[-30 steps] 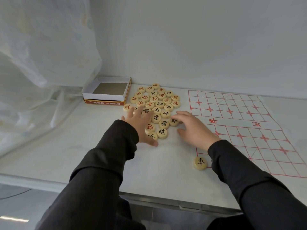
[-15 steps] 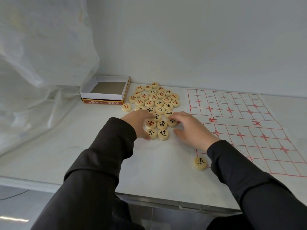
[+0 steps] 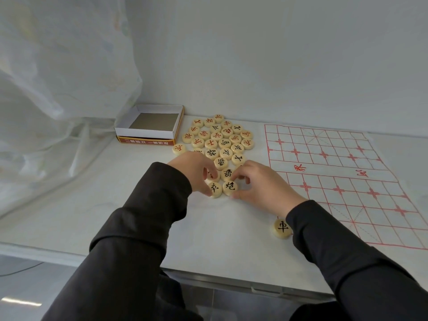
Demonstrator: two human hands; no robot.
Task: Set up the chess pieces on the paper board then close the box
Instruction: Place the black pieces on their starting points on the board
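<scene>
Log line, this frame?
left hand: on pile | right hand: pinching black piece | lone piece: at paper board corner | box: open

Bright, soft, even light with a cool grey-white cast. The sheer curtain (image 3: 58,89) at left glows palely. Only faint shadows sit under the chess pieces (image 3: 222,140) on the white table (image 3: 69,216); their characters read sharply. A small glare streak marks the floor (image 3: 46,288). Wide-angle distortion curves the table's near edge. The dark sleeves (image 3: 139,239) lose detail.
</scene>
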